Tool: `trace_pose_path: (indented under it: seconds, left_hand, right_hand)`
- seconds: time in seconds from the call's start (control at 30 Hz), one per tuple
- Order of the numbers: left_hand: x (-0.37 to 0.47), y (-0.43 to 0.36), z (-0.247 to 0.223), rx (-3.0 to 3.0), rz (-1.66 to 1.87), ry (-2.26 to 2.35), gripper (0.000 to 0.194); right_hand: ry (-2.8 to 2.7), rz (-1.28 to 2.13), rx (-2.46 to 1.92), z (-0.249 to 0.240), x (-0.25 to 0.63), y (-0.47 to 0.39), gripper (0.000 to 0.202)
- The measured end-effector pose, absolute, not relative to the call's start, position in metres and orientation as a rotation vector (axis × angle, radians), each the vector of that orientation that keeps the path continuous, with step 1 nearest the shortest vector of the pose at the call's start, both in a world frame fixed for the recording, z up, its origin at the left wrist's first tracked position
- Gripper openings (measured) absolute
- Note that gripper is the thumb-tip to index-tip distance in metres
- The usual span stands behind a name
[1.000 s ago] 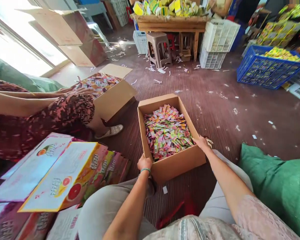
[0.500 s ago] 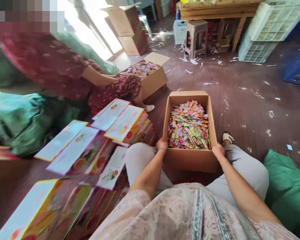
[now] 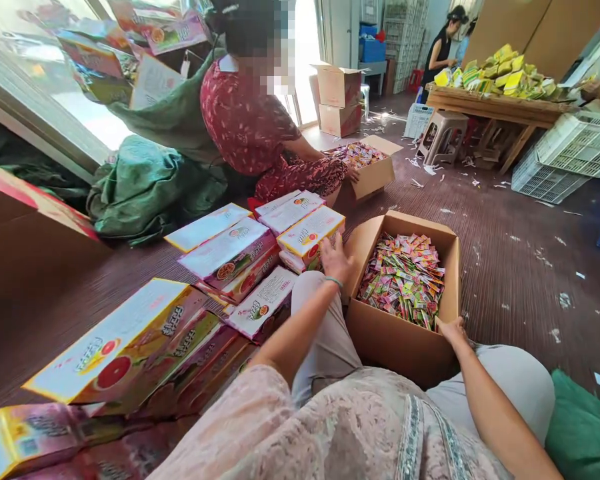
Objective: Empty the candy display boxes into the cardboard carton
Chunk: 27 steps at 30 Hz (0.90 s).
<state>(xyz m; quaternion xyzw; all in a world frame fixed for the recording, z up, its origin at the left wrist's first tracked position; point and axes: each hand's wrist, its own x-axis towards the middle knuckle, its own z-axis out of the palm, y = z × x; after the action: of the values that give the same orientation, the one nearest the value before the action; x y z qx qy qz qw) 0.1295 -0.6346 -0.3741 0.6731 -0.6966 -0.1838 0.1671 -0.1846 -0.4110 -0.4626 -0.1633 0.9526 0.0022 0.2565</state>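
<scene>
Between my knees stands an open cardboard box (image 3: 400, 337), turned slightly and filled with small colourful sachets (image 3: 405, 277). My right hand (image 3: 453, 331) grips its near right corner, thumb over the rim. My left hand (image 3: 337, 259) is off the box, fingers spread, beside the end of a printed fruit carton (image 3: 313, 230); whether it touches the carton I cannot tell. More printed cartons lie to my left in stacks, among them a white-topped one (image 3: 267, 297) by my knee and a long yellow-edged one (image 3: 115, 333).
A co-worker in red patterned clothes (image 3: 250, 120) sits ahead left by another box of sachets (image 3: 377, 173). Green sacks (image 3: 135, 180) lie behind the cartons. A plastic stool (image 3: 444, 137), wooden table (image 3: 500, 107) and white crates (image 3: 550, 177) stand farther off. Paper scraps litter the floor.
My left hand has let go of the box's left side and moved up and left to the cartons. The box has turned a little; my right hand still holds it. The view has swung left and up.
</scene>
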Motion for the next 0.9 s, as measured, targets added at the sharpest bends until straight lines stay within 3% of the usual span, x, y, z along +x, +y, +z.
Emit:
trace_pose_path:
  seconds: [0.07, 0.27, 0.57, 0.77, 0.9]
  left_hand:
    - [0.168, -0.678, -0.349, 1.976, -0.324, -1.902, 0.103]
    - [0.238, -0.757, -0.338, 2.224, -0.387, -2.302, 0.122]
    - [0.223, -0.718, -0.355, 2.275, -0.172, -2.246, 0.107]
    - [0.226, -0.713, -0.338, 2.278, -0.328, -1.937, 0.098]
    - [0.207, -0.725, -0.323, 1.886, -0.714, -1.755, 0.090]
  right_hand:
    - [2.590, 0.001, -0.448, -0.466, -0.183, -0.417, 0.085]
    - [2.643, -0.067, -0.513, -0.467, -0.178, -0.435, 0.085]
    - [2.633, -0.197, -0.963, -0.439, -0.151, -0.461, 0.076]
    - [2.359, -0.691, -1.174, -0.436, -0.143, -0.485, 0.052]
    - [1.993, -1.009, -1.009, -0.425, -0.137, -0.518, 0.031]
